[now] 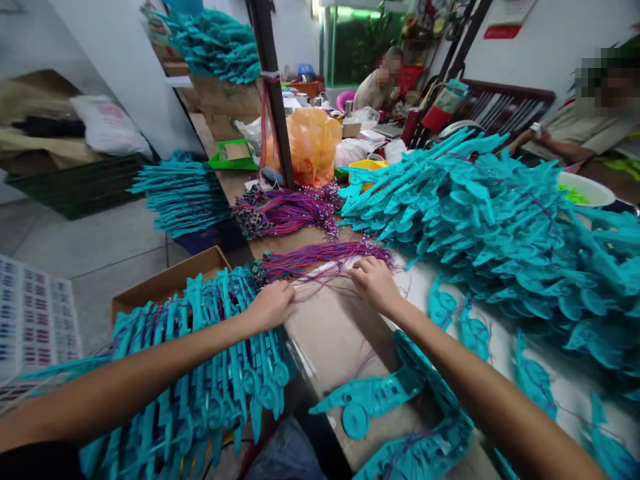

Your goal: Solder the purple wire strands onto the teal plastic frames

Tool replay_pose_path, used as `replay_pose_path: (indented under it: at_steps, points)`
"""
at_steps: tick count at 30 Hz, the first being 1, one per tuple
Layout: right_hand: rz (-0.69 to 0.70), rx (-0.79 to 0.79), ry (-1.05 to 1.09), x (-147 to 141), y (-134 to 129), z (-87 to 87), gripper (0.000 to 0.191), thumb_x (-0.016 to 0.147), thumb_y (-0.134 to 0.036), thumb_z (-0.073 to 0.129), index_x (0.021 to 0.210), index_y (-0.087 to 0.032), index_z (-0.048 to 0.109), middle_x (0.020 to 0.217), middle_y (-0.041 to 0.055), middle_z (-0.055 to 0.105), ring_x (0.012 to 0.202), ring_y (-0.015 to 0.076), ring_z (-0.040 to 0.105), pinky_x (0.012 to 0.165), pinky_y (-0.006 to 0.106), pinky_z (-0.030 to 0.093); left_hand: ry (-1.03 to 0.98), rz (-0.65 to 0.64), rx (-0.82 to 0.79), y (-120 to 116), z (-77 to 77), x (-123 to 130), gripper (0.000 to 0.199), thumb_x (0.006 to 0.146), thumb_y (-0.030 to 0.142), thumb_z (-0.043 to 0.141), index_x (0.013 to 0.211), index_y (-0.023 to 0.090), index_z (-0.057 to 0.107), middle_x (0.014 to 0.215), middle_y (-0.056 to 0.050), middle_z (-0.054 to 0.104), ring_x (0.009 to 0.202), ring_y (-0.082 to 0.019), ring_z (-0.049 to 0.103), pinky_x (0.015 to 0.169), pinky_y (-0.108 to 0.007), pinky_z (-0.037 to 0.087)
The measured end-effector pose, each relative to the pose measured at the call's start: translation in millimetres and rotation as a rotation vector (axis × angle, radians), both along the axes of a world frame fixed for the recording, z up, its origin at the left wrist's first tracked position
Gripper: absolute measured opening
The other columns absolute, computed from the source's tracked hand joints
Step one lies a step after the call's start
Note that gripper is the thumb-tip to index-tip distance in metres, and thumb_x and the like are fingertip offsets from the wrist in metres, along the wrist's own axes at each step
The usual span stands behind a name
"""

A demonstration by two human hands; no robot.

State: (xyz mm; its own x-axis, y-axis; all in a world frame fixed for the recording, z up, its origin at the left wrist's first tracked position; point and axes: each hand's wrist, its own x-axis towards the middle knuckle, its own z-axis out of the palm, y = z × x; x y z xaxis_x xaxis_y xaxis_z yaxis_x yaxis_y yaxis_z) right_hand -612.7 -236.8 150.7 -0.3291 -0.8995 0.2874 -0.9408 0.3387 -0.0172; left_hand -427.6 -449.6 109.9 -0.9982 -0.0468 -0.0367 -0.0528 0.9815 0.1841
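A long bundle of thin red and blue wires (pixel 320 257) lies across the cardboard-topped table, with dark small ends at its left and pale ends at its right. My left hand (pixel 273 304) is closed at the left end of some loose wires along the near side of the bundle. Over the bundle's right part, my right hand (pixel 376 283) has its fingers bent and pinched on wires. The fingertips are partly hidden and slightly blurred. Nearer to me lies a turquoise plastic part (pixel 377 395) with a round disc.
A tall heap of turquoise parts (pixel 480 220) fills the table's right side. Beneath my left forearm, a cardboard box (pixel 165 283) holds upright turquoise parts. More wires (pixel 290 213) lie behind, beside a dark post (pixel 275 100). Two people sit farther back.
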Motion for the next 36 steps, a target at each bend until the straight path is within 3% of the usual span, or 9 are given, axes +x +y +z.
replay_pose_path:
  at_steps: [4, 10, 12, 16, 19, 22, 27, 30, 36]
  points:
    - [-0.131, -0.116, -0.1, -10.7, -2.4, 1.4, 0.024, 0.089, -0.02, 0.05, 0.104, -0.019, 0.068, 0.102, 0.0105, 0.066, 0.098, 0.0249, 0.051, 0.081, 0.037, 0.04, 0.013, 0.068, 0.302, -0.9, 12.6, -0.2, 0.015, 0.089, 0.025, 0.045, 0.079, 0.017, 0.054, 0.082, -0.008, 0.063, 0.083, -0.021, 0.06, 0.076, -0.033, 0.045]
    - [-0.062, -0.247, -0.208, -32.7, -10.7, 21.0, 0.075, 0.075, -0.036, 0.07, 0.141, -0.018, 0.04, 0.134, 0.0141, 0.049, 0.12, 0.0293, 0.044, 0.1, 0.044, 0.039, 0.074, 0.067, 1.02, -0.6, 112.6, -45.9, 0.019, 0.089, 0.038, 0.048, 0.084, 0.02, 0.046, 0.054, 0.006, 0.049, 0.043, -0.009, 0.046, 0.043, -0.019, 0.033]
    - [-0.111, -0.31, -0.272, -42.7, -23.1, 28.1, 0.062, 0.077, -0.038, 0.068, 0.133, -0.02, 0.051, 0.128, 0.0125, 0.053, 0.116, 0.0271, 0.048, 0.1, 0.041, 0.039, 0.094, -0.001, 1.16, 8.0, 146.9, -70.0, 0.019, 0.088, 0.036, 0.053, 0.083, 0.019, 0.046, 0.053, 0.008, 0.045, 0.038, -0.005, 0.036, 0.039, -0.017, 0.024]
    - [-0.331, -0.414, -0.398, -71.5, -36.4, 49.6, 0.016, 0.079, -0.031, 0.063, 0.082, -0.018, 0.072, 0.084, 0.0061, 0.065, 0.084, 0.0202, 0.059, 0.082, 0.032, 0.045, 0.18, -0.116, 1.262, 23.5, 202.9, -109.7, 0.02, 0.087, 0.03, 0.055, 0.076, 0.017, 0.044, 0.056, 0.006, 0.045, 0.038, -0.001, 0.03, 0.039, -0.015, 0.019]
    - [-0.383, -0.475, -0.429, -87.2, -28.5, 71.8, 0.028, 0.084, -0.037, 0.057, 0.068, -0.016, 0.066, 0.062, 0.0017, 0.059, 0.065, 0.015, 0.057, 0.065, 0.026, 0.045, 0.3, -0.142, 1.24, 21.7, 232.5, -125.9, 0.02, 0.088, 0.031, 0.054, 0.076, 0.016, 0.046, 0.057, 0.006, 0.042, 0.039, 0.0, 0.03, 0.042, -0.015, 0.021]
    - [-0.361, -0.595, -0.656, -87.8, -11.0, 94.5, 0.037, 0.085, -0.049, 0.054, 0.073, -0.015, 0.063, 0.058, 0.0007, 0.058, 0.051, 0.0113, 0.052, 0.05, 0.023, 0.041, 0.351, -0.118, 1.154, 11.0, 246.9, -135.1, 0.02, 0.091, 0.032, 0.049, 0.081, 0.015, 0.049, 0.059, 0.005, 0.04, 0.042, 0.0, 0.034, 0.048, -0.016, 0.024]
    - [-0.208, -0.812, -1.025, -73.5, 28.0, 128.9, 0.037, 0.071, -0.051, 0.072, 0.073, -0.016, 0.062, 0.05, -0.0038, 0.052, 0.04, 0.0062, 0.043, 0.039, 0.019, 0.034, 0.214, -0.109, 1.056, -2.3, 246.0, -149.1, 0.024, 0.089, 0.037, 0.053, 0.077, 0.016, 0.052, 0.058, 0.003, 0.037, 0.047, -0.004, 0.035, 0.051, -0.023, 0.027]
    - [-0.23, -0.7, -1.062, -70.4, 61.4, 145.8, 0.036, 0.068, -0.048, 0.075, 0.072, -0.014, 0.064, 0.048, -0.0037, 0.052, 0.038, 0.0055, 0.04, 0.036, 0.019, 0.03, 0.14, -0.225, 1.161, -1.2, 245.5, -167.2, 0.018, 0.087, 0.029, 0.057, 0.075, 0.017, 0.051, 0.057, 0.004, 0.037, 0.049, -0.003, 0.029, 0.05, -0.023, 0.024]
    - [-0.461, -0.806, -0.792, -99.1, 148.8, 168.7, 0.03, 0.067, -0.042, 0.074, 0.073, -0.015, 0.064, 0.047, -0.0044, 0.05, 0.04, 0.0063, 0.039, 0.041, 0.021, 0.029, 0.488, -0.216, 0.882, 32.4, 242.7, -268.4, 0.006, 0.075, 0.018, 0.065, 0.076, 0.013, 0.064, 0.064, -0.001, 0.056, 0.058, -0.009, 0.045, 0.062, -0.03, 0.04]
